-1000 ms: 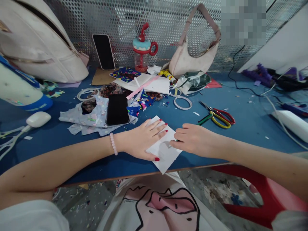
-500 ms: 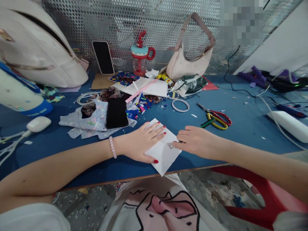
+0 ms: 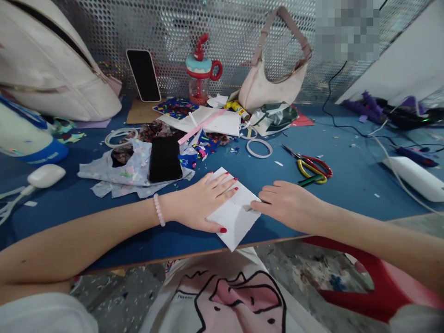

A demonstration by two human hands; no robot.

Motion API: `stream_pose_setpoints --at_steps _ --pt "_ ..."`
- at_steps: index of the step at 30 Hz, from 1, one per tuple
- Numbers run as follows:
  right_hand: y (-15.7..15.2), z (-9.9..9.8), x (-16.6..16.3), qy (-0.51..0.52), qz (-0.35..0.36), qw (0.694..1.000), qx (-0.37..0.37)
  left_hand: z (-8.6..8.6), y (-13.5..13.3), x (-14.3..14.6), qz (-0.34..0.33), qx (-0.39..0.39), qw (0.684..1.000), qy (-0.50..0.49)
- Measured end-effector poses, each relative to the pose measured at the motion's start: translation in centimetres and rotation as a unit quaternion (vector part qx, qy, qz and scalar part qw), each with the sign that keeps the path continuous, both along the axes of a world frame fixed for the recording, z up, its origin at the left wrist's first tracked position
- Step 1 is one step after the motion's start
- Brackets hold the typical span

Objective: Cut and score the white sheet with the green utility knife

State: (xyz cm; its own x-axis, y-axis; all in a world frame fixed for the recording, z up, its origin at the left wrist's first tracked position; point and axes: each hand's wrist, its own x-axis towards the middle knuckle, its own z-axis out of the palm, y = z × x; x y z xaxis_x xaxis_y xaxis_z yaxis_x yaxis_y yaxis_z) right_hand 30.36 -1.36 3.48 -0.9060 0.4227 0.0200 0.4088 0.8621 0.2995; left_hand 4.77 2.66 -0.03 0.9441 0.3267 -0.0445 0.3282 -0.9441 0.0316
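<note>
A folded piece of white paper (image 3: 239,217) lies slanted near the table's front edge. My left hand (image 3: 199,203) rests flat on its left part, fingers spread. On the paper's right side, my right hand (image 3: 289,203) is closed around a craft knife (image 3: 248,208), whose grey metal tip touches the paper; most of the knife is hidden in the fist. A dark green strip (image 3: 310,180) shows beyond the knuckles, perhaps the knife's handle end. Just past it lie scissors (image 3: 308,165) with red and yellow handles.
Left of the paper are a black phone (image 3: 165,159) and patterned cloth-like scraps (image 3: 114,171). Tape rings (image 3: 259,148), white sheets (image 3: 220,122), a lidded cup (image 3: 199,76) and a handbag (image 3: 274,90) stand behind. A white power bank-like block (image 3: 414,178) lies right.
My right hand and the knife tip have shifted slightly right and up on the paper. The green strip has moved right against the scissors. My left hand stays on the paper; the view has tilted slightly.
</note>
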Motion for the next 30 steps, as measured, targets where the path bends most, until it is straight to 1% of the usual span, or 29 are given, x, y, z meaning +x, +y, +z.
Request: stream_pose_setpoints --at_steps 4,6,8,10,13,20,23,26,30 --pt "-0.1 0.7 0.0 0.042 0.005 0.999 0.013 -0.1 0.0 0.0 -0.006 -0.003 1.000 -0.010" --pt "-0.2 0.9 -0.6 0.061 0.032 0.998 0.016 -0.3 0.0 0.0 -0.010 0.000 1.000 -0.024" --pt "-0.3 0.8 -1.5 0.064 0.074 0.995 0.020 -0.5 0.1 -0.1 -0.010 0.003 0.999 -0.039" --pt "-0.2 0.5 -2.5 0.058 0.102 0.992 0.037 -0.7 0.1 -0.1 -0.007 0.003 0.999 -0.046" --pt "0.2 0.1 -3.4 0.053 0.117 0.990 0.062 -0.8 0.1 -0.2 -0.008 0.006 0.999 -0.044" --pt "0.5 -0.1 -3.6 0.035 0.130 0.989 0.062 -0.5 0.1 -0.2 -0.009 0.011 1.000 -0.025" --pt "0.4 0.1 -3.8 0.027 0.145 0.986 0.076 -0.7 0.1 -0.2 -0.009 0.006 0.999 -0.035" --pt "0.5 0.6 -4.2 -0.003 0.179 0.980 0.086 -0.9 0.1 -0.2 -0.005 0.004 0.999 -0.044" --pt "0.8 1.2 -4.8 -0.051 0.219 0.972 0.071 -0.9 0.1 -0.2 0.001 -0.001 0.999 -0.035"
